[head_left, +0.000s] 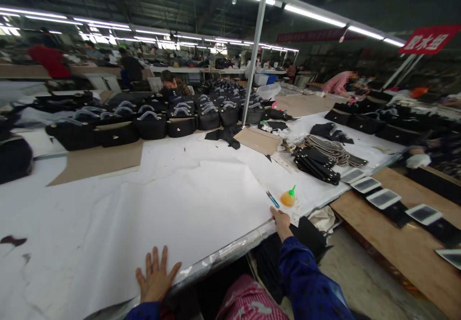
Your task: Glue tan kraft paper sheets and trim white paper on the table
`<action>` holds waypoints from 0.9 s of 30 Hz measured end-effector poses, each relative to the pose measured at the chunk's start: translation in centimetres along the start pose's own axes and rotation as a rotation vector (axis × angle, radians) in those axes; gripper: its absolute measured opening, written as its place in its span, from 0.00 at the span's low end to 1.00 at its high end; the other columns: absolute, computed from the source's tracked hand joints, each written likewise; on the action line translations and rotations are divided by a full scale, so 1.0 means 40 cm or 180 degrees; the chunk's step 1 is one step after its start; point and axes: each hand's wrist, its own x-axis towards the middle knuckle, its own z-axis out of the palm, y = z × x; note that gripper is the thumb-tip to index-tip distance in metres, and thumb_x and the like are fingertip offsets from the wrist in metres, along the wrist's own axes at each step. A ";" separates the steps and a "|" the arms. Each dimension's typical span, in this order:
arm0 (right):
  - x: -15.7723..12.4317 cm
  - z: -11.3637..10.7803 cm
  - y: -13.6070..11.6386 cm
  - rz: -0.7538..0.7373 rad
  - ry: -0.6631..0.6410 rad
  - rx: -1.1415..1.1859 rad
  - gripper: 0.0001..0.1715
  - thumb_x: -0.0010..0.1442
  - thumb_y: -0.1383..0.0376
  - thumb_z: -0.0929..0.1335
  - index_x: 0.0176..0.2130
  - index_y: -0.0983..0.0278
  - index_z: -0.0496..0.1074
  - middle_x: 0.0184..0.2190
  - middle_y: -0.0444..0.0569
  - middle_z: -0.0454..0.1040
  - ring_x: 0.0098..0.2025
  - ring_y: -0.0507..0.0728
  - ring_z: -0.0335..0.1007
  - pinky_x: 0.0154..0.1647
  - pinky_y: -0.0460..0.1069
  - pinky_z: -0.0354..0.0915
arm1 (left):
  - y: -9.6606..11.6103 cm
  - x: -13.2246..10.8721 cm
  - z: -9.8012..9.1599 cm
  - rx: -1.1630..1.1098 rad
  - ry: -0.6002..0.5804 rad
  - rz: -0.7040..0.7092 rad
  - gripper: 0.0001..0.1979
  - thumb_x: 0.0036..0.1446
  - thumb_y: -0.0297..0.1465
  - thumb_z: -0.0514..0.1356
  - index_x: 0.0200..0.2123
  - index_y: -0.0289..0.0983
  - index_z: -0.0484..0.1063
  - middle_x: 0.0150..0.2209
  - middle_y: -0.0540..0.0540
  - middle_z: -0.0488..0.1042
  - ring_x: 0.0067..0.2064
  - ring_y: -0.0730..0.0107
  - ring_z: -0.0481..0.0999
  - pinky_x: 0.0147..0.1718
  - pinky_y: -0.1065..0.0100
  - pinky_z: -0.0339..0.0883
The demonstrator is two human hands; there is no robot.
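My left hand point(156, 276) lies flat on the white sheet point(201, 204) near the table's front edge, its fingers spread. Farther right, my right hand point(281, 221) rests at the same edge, fingers stretched toward a small blue cutting tool, apparently thread snips point(272, 199). A small gap separates the fingertips from that tool, and I see nothing held. Just beyond stands a squat orange squeeze bottle point(288, 197) with a green nozzle. The underside of my right hand is hidden.
Rows of black handbags point(151, 123) with grey handles line the far side. Black pieces point(317, 165) and grey straps point(333, 149) are heaped at right. A wooden board point(406, 233) carries black panels with pale frames. A metal pole point(255, 51) rises behind. A person in pink point(338, 83) works farther back.
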 end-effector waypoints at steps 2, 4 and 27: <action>0.013 -0.008 -0.002 -0.0014 -0.0028 -0.0175 0.33 0.59 0.51 0.64 0.53 0.74 0.69 0.42 0.63 0.77 0.47 0.65 0.74 0.45 0.54 0.67 | 0.004 0.001 -0.003 0.0038 0.0019 -0.0015 0.39 0.60 0.54 0.48 0.68 0.40 0.46 0.71 0.35 0.37 0.70 0.40 0.40 0.60 0.33 0.41; 0.022 -0.018 0.000 -0.0117 -0.0084 -0.0351 0.30 0.57 0.53 0.66 0.52 0.70 0.70 0.48 0.63 0.75 0.53 0.68 0.70 0.49 0.57 0.65 | 0.007 0.002 -0.004 0.0058 0.0016 -0.0067 0.39 0.59 0.54 0.49 0.67 0.40 0.46 0.71 0.36 0.38 0.70 0.41 0.40 0.61 0.34 0.39; 0.100 -0.022 0.036 -0.0482 -0.0404 -0.0918 0.22 0.60 0.55 0.64 0.50 0.64 0.68 0.47 0.52 0.74 0.51 0.62 0.70 0.48 0.53 0.64 | 0.233 0.075 -0.093 -0.0790 -0.0859 -0.0234 0.27 0.65 0.32 0.44 0.66 0.55 0.50 0.72 0.51 0.36 0.72 0.53 0.36 0.59 0.27 0.33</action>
